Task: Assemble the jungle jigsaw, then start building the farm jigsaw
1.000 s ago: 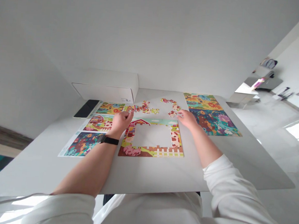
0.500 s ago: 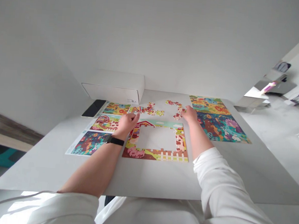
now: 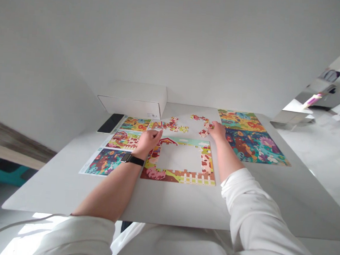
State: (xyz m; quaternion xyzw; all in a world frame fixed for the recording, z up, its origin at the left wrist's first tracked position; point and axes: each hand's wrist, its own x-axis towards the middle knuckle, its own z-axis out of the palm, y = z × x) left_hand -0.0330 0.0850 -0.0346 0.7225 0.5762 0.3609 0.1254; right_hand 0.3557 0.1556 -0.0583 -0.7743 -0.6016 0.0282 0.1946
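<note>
A farm jigsaw puzzle [image 3: 166,175] lies on the table with its border joined and a bare space in the middle. My left hand [image 3: 148,141], wearing a black watch [image 3: 133,159], is curled closed over the puzzle's upper left corner. What its fingers may hold is hidden. At the upper right, my right hand [image 3: 218,131] pinches a small puzzle piece [image 3: 212,126] just above the table. Loose puzzle pieces [image 3: 173,123] are scattered behind the border, and more pieces [image 3: 203,132] lie beside my right fingertips.
Printed picture sheets [image 3: 106,162] lie at the left, with a black phone [image 3: 111,122] behind them. A white box [image 3: 133,103] stands against the wall. Two finished puzzles, an animal scene [image 3: 240,120] and a sea-coloured one [image 3: 258,145], lie at the right.
The view has shifted slightly. My right fingers now show a piece lifted between them, more visible than before. My left hand stays closed at the puzzle's upper left corner.
</note>
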